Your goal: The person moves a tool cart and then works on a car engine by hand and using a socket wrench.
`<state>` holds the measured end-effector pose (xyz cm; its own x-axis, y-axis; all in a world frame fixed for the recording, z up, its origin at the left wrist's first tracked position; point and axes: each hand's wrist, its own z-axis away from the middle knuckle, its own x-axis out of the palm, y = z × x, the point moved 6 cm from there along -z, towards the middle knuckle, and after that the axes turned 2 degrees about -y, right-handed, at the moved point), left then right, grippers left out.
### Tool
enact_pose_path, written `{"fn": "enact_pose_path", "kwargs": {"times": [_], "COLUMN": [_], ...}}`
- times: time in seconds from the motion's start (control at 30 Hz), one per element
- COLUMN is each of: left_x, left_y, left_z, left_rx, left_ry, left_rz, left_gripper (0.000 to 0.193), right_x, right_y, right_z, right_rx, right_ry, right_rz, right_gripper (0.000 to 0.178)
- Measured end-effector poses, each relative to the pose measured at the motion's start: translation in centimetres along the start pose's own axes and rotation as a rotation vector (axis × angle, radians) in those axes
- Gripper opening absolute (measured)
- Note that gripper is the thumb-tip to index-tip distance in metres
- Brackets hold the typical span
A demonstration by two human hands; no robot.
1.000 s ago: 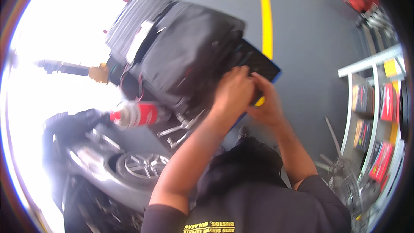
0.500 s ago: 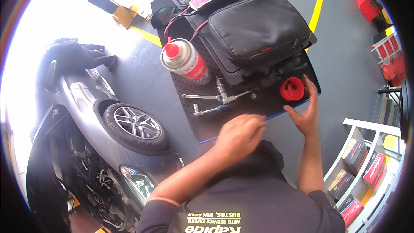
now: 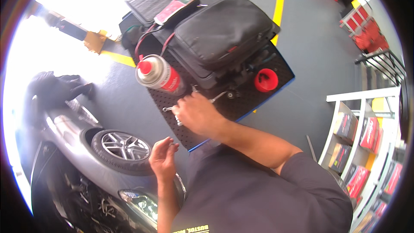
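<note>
My right hand [image 3: 197, 113] lies across the tools on the black dimpled mat [image 3: 189, 140], fingers curled down. It covers most of a combination wrench [image 3: 167, 109] and a ratchet [image 3: 178, 121]; whatever it grips is hidden. Left of the mat, my left hand [image 3: 164, 157] is raised with thumb and fingers bent together, around something too small to make out. A red-capped spray can [image 3: 159, 75] stands just beyond my right hand. Farther right, a red cup [image 3: 266, 80] holds dark pieces, and a small round socket-like part [image 3: 231, 95] rests on the mat.
An open black case [image 3: 224, 30] takes up the back of the mat, with a red tester [image 3: 177, 8] and its cables on top. A silver car [image 3: 73, 133] with its hood raised stands at left. White shelves [image 3: 366, 95] with boxes stand at right; a dark-clothed person [image 3: 56, 88] bends beyond the car.
My right hand has left the red cup and reached left onto the tools. My left hand has drawn back left, off the mat's front edge. The view has shifted right.
</note>
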<state>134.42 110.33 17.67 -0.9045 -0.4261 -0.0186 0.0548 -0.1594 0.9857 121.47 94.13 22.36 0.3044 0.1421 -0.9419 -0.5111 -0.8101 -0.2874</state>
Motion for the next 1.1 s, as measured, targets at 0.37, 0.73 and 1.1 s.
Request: {"fn": "enact_pose_path", "kwargs": {"times": [0.37,0.73,1.1], "left_x": [-2.4,-3.8,-3.4], "left_y": [0.9,1.8,3.2], "left_z": [-4.4,-8.2,-3.3], "left_rx": [0.009,0.078,0.069], "left_ry": [-0.090,-0.226,-0.043], "left_rz": [-0.059,-0.002,-0.023], "left_gripper": [0.012,0.009,0.015], "right_x": [1.1,-3.7,-1.0], "right_y": [-0.2,1.2,-1.8], "right_z": [-0.5,11.8,9.0], "right_rx": [0.141,0.349,0.181], "right_ry": [-0.059,0.185,0.080], "right_rz": [0.084,-0.834,-0.997], "right_gripper": [0.015,0.012,0.033]}}
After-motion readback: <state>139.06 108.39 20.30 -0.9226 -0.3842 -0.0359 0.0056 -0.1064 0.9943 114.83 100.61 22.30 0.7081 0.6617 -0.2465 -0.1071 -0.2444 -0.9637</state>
